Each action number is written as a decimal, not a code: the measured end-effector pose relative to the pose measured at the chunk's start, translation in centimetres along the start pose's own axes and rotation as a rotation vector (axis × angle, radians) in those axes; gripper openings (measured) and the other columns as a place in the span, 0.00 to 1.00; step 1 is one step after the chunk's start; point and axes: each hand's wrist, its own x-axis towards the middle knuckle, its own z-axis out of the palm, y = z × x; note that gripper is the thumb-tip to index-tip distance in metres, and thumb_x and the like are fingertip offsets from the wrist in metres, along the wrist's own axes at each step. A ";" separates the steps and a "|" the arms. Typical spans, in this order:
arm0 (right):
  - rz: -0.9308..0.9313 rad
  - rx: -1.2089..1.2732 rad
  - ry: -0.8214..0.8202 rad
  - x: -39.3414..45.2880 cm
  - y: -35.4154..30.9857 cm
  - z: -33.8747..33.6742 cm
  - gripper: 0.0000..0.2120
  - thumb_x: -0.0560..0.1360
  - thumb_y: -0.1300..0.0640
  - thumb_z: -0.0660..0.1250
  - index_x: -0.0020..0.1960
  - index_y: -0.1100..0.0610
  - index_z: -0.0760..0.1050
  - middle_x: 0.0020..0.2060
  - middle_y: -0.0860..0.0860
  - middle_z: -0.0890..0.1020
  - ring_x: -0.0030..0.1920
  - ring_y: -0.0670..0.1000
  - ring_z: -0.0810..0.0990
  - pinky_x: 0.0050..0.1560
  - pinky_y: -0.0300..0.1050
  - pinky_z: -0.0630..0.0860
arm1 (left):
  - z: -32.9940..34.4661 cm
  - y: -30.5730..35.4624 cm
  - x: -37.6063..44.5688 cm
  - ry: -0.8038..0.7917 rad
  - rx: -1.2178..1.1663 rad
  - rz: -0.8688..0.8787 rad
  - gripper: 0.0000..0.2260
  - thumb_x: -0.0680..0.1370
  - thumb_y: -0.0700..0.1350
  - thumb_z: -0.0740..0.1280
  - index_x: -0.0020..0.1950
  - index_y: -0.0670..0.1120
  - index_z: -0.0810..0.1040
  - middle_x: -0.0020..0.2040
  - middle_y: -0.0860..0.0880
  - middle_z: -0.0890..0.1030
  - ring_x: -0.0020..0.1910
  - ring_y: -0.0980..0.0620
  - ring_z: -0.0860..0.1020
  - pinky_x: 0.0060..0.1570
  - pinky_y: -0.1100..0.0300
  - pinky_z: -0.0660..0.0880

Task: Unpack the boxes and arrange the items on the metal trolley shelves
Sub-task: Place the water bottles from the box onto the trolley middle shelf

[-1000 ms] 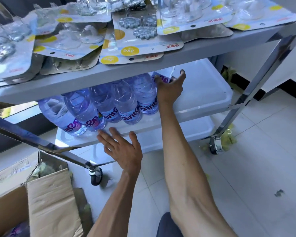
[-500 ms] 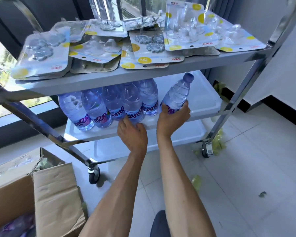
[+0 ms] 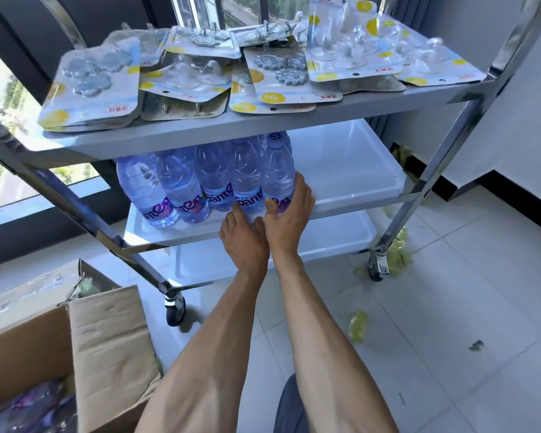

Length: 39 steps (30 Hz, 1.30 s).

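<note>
A metal trolley point(image 3: 431, 170) has three shelves. Several clear water bottles point(image 3: 181, 185) with purple labels stand in a row at the left of the middle shelf point(image 3: 350, 170). My right hand point(image 3: 289, 214) grips the lower part of the rightmost bottle point(image 3: 278, 170), which stands upright against the row. My left hand point(image 3: 244, 239) lies just left of the right one at the shelf's front edge, its fingers touching the base of the neighbouring bottle. Blister packs of hooks point(image 3: 281, 73) cover the top shelf.
An open cardboard box point(image 3: 107, 332) sits on the floor at the lower left, with more purple-labelled bottles point(image 3: 25, 407) inside. The trolley's castors point(image 3: 175, 310) rest on white tiles. Green scraps point(image 3: 358, 326) litter the floor. A window lies behind the trolley.
The bottle in my right hand went from tilted and apart to upright against the row. My left hand rose from below the shelf to the bottles' bases.
</note>
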 end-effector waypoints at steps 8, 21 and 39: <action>0.012 0.026 -0.121 3.9 1.1 0.9 0.26 0.75 0.59 0.69 0.71 0.60 0.68 0.65 0.55 0.76 0.64 0.52 0.71 0.66 0.47 0.67 | 0.4 -0.4 -0.2 0.012 0.096 0.020 0.26 0.77 0.48 0.68 0.74 0.42 0.67 0.64 0.43 0.77 0.64 0.41 0.72 0.67 0.47 0.65; 0.089 0.126 -0.264 6.2 4.2 2.1 0.34 0.69 0.56 0.74 0.72 0.54 0.66 0.66 0.49 0.76 0.65 0.51 0.75 0.64 0.55 0.74 | 1.7 -0.9 -0.3 0.040 0.146 0.011 0.26 0.80 0.50 0.63 0.75 0.43 0.65 0.66 0.44 0.75 0.66 0.44 0.70 0.70 0.49 0.62; 0.144 -0.060 -0.271 8.3 4.9 4.6 0.37 0.75 0.52 0.70 0.78 0.52 0.56 0.68 0.54 0.74 0.65 0.57 0.75 0.63 0.53 0.74 | 1.2 -1.1 0.0 0.006 0.187 0.025 0.26 0.79 0.52 0.62 0.74 0.42 0.67 0.60 0.45 0.76 0.59 0.44 0.72 0.63 0.47 0.68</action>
